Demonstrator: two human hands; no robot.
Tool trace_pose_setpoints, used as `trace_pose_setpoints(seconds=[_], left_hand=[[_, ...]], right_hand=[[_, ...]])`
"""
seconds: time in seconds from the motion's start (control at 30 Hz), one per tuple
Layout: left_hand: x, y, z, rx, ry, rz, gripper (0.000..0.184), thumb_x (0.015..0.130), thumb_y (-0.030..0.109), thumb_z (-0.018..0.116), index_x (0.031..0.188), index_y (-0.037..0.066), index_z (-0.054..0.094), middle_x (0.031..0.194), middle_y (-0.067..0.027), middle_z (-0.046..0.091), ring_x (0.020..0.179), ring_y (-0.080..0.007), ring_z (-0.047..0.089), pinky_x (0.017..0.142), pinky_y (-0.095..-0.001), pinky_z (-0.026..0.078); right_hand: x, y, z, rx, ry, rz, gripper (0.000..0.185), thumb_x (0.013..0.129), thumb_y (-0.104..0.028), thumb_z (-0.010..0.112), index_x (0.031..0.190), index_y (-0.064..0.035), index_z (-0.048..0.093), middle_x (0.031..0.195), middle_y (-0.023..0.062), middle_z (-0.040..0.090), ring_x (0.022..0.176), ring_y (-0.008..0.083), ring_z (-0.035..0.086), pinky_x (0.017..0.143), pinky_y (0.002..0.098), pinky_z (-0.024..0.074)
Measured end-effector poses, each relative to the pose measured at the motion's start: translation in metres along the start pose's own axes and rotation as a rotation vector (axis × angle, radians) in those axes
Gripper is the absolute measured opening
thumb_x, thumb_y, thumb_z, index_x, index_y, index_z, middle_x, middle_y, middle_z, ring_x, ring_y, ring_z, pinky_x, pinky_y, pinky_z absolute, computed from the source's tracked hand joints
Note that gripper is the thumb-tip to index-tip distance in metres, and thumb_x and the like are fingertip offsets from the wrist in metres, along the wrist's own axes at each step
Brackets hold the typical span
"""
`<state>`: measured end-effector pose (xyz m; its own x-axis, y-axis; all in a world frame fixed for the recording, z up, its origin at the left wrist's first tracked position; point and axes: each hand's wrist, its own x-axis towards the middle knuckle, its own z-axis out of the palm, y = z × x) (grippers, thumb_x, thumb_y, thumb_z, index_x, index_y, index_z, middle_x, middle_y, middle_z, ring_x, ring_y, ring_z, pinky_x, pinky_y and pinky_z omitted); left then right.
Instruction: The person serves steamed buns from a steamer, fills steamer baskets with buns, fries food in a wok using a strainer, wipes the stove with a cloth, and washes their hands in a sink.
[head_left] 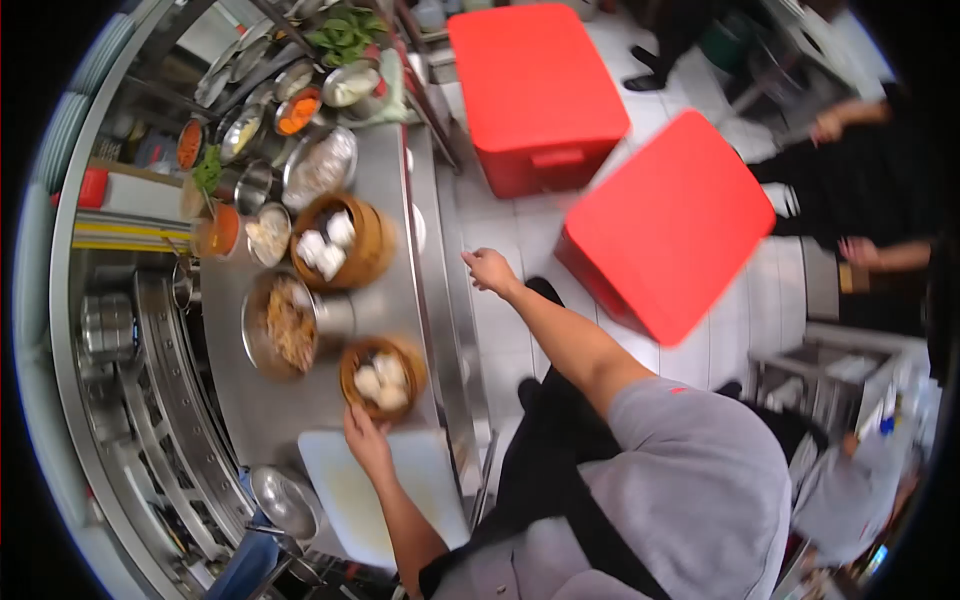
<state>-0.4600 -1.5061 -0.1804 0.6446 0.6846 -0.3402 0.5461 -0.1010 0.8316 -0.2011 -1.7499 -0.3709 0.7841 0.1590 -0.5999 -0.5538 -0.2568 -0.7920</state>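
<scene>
Bamboo steamer point(417, 370) with pale buns point(382, 379) is at the tabletop point(383, 170), beside the white cutting board point(385, 500); we cannot tell whether it rests or is lifted. From the left, we see a metal bowl point(252, 325) of shredded food, then a larger steamer point(372, 248) holding white buns point(326, 244). Our left hand point(368, 440) has its fingers grasping the first steamer's side. Our right hand point(490, 270) hangs over the floor point(505, 345), fingers bent; we cannot tell how tightly. Farther right are two red boxes point(668, 230).

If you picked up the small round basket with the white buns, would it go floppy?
Probably not: the basket's round wall looks stiff. The buns might slide if it tilts, since there's no lid.
</scene>
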Motion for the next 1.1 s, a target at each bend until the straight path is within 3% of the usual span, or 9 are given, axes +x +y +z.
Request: trace_pose_setpoints(seconds=[0.13,0.2,0.27,0.3,0.33,0.37,0.67,0.83,1.1], left_hand=[[-0.015,-0.006,0.008,-0.033,0.267,-0.055,0.049,0.105,0.033,0.04,0.144,0.004,0.038,0.134,-0.0192,0.05,0.118,-0.0279,0.054,0.085,-0.0401,0.053],[-0.021,-0.009,0.01,-0.007,0.312,-0.049,0.047,0.106,0.032,0.039,0.144,0.005,0.039,0.131,-0.0189,0.052,0.116,-0.0278,0.055,0.086,-0.0399,0.052],[-0.025,0.0,0.017,0.028,0.37,-0.043,0.045,0.106,0.031,0.039,0.144,0.006,0.039,0.129,-0.0187,0.054,0.113,-0.0278,0.057,0.087,-0.0398,0.051],[-0.028,0.005,0.022,0.025,0.387,-0.076,0.044,0.106,0.029,0.039,0.144,0.006,0.04,0.126,-0.0181,0.055,0.11,-0.0275,0.058,0.087,-0.0394,0.051],[-0.028,0.01,0.028,0.021,0.405,-0.108,0.043,0.106,0.028,0.038,0.143,0.006,0.04,0.123,-0.0175,0.056,0.107,-0.0273,0.059,0.087,-0.039,0.051],[-0.029,0.013,0.032,0.006,0.424,-0.113,0.043,0.106,0.027,0.039,0.143,0.006,0.04,0.122,-0.0166,0.057,0.106,-0.0258,0.06,0.086,-0.0379,0.052],[-0.025,0.039,0.046,-0.022,0.508,-0.173,0.046,0.103,0.026,0.048,0.143,0.006,0.041,0.114,-0.01,0.058,0.102,-0.0213,0.061,0.081,-0.0332,0.054],[-0.024,0.04,0.044,-0.037,0.517,-0.167,0.045,0.1,0.019,0.055,0.141,0.004,0.045,0.111,-0.0045,0.057,0.094,-0.012,0.057,0.076,-0.0251,0.051],[-0.021,0.045,0.034,0.072,0.361,-0.19,0.041,0.097,0.011,0.059,0.136,0.003,0.052,0.116,-0.0088,0.061,0.095,-0.0149,0.06,0.08,-0.027,0.05]], right_hand=[[0.157,-0.092,0.021,-0.275,0.366,-0.297,0.059,0.094,-0.041,0.058,0.125,0.008,0.051,0.102,0.0289,0.066,0.091,0.0421,0.066,0.08,0.0473,0.0532],[0.203,-0.152,0.019,-0.191,0.253,-0.225,0.063,0.093,-0.04,0.055,0.134,0.0054,0.042,0.118,0.0366,0.058,0.116,0.0483,0.054,0.097,0.0493,0.0444],[0.298,-0.144,0.037,-0.151,0.309,-0.516,0.057,0.096,-0.037,0.049,0.136,0.003,0.04,0.118,0.0359,0.058,0.116,0.0482,0.053,0.098,0.0489,0.044],[0.385,-0.097,0.076,0.33,0.237,-0.537,0.049,0.098,-0.034,0.043,0.133,0.0005,0.044,0.116,0.0348,0.059,0.115,0.0463,0.054,0.097,0.0483,0.0442],[0.344,-0.137,0.058,0.958,-0.049,-0.211,0.047,0.097,-0.034,0.045,0.128,0.001,0.047,0.116,0.0339,0.059,0.116,0.0449,0.054,0.096,0.0463,0.0447],[0.335,-0.152,0.056,1.04,-0.127,-0.129,0.047,0.097,-0.034,0.045,0.128,0.0011,0.047,0.116,0.0339,0.059,0.116,0.0449,0.054,0.096,0.0463,0.0447],[0.359,-0.171,0.077,0.663,-0.065,-0.233,0.047,0.096,-0.035,0.048,0.127,0.0014,0.047,0.115,0.0338,0.06,0.114,0.0451,0.056,0.095,0.0462,0.0452],[0.36,-0.172,0.079,0.547,0.017,-0.285,0.048,0.095,-0.035,0.049,0.126,0.0017,0.047,0.114,0.0337,0.06,0.113,0.0452,0.056,0.094,0.0462,0.0455],[0.356,-0.184,0.065,0.453,0.121,-0.384,0.049,0.094,-0.035,0.051,0.125,0.002,0.047,0.113,0.0337,0.061,0.112,0.0453,0.057,0.093,0.0461,0.0459]])
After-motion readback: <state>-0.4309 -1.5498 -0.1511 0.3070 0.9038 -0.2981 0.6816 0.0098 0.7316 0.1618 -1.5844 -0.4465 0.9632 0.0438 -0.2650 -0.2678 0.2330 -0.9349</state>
